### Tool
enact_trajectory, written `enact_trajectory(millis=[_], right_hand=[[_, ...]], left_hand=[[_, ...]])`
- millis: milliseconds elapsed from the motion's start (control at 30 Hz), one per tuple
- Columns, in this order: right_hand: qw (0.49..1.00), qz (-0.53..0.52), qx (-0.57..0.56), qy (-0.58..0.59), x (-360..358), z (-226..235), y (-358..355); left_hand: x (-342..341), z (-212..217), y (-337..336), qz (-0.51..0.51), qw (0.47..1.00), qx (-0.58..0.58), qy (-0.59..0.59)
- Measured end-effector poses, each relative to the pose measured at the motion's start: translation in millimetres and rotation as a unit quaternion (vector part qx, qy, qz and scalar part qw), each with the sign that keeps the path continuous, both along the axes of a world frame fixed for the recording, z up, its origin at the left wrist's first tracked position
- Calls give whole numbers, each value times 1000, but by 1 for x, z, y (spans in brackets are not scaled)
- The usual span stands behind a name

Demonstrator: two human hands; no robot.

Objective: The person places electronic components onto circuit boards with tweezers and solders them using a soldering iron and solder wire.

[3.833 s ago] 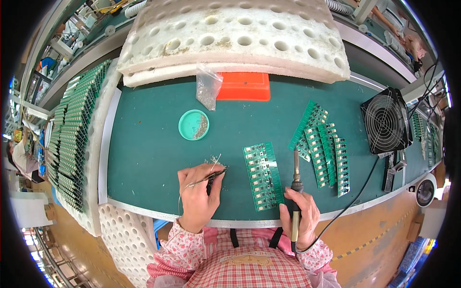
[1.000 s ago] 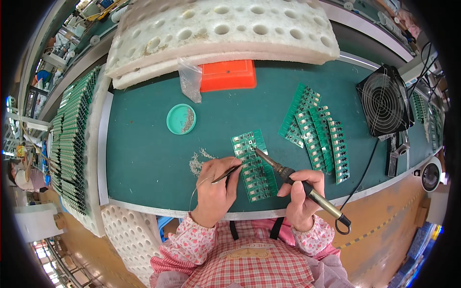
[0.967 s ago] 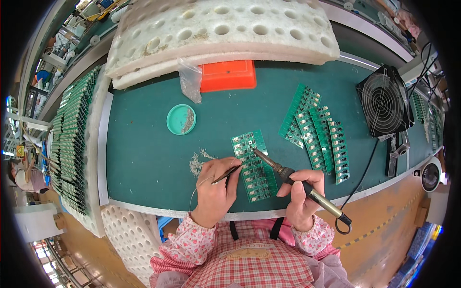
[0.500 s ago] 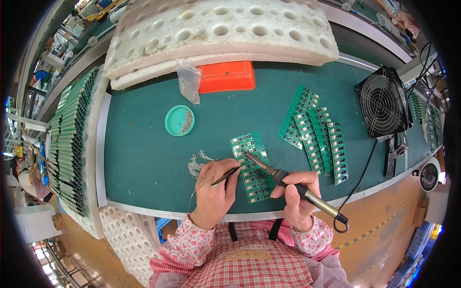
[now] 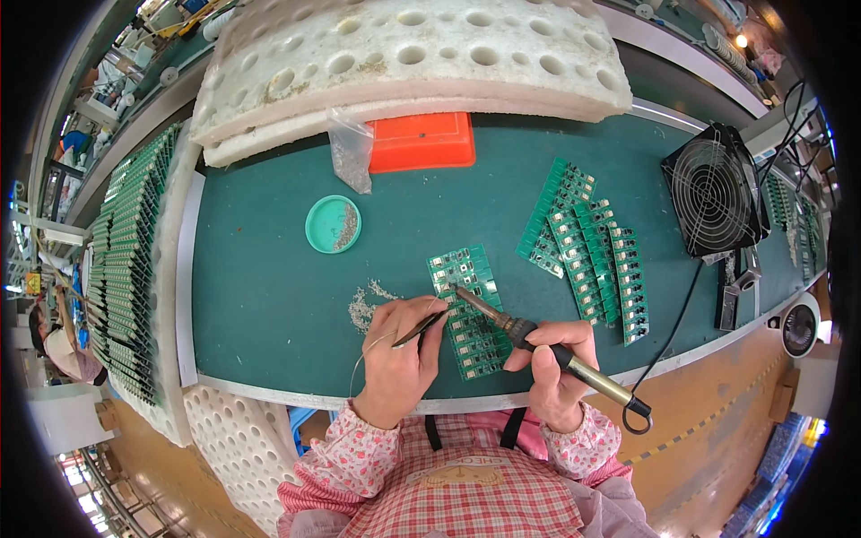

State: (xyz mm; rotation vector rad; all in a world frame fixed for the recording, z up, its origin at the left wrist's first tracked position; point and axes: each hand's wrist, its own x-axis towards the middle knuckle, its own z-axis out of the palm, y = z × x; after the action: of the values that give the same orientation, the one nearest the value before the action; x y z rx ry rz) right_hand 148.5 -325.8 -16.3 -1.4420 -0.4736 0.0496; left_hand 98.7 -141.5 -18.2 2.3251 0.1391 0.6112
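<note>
Gripping slim soldering iron [image 5: 538, 336], green circuit panel [image 5: 468, 312]

One soldering iron [image 5: 547, 345], one fan [image 5: 713, 190]

I see an electronics assembly workshop: a green bench mat [image 5: 269, 296], a soldering iron [image 5: 538, 345] over a panel of circuit boards [image 5: 471, 314], more boards [image 5: 587, 247] beside it, racks of boards [image 5: 126, 269] at left, a fan [image 5: 713, 188] and foam trays [image 5: 404, 54].
</note>
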Motion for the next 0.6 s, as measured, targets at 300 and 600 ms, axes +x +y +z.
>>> enact_trajectory(millis=[300, 600], right_hand=[[994, -38, -97, -27, 0, 4, -2], [989, -16, -144, -39, 1, 7, 5]], left_hand=[[-1, 0, 0, 2, 1000, -10, 2], [-1, -1, 0, 5, 1000, -18, -3]])
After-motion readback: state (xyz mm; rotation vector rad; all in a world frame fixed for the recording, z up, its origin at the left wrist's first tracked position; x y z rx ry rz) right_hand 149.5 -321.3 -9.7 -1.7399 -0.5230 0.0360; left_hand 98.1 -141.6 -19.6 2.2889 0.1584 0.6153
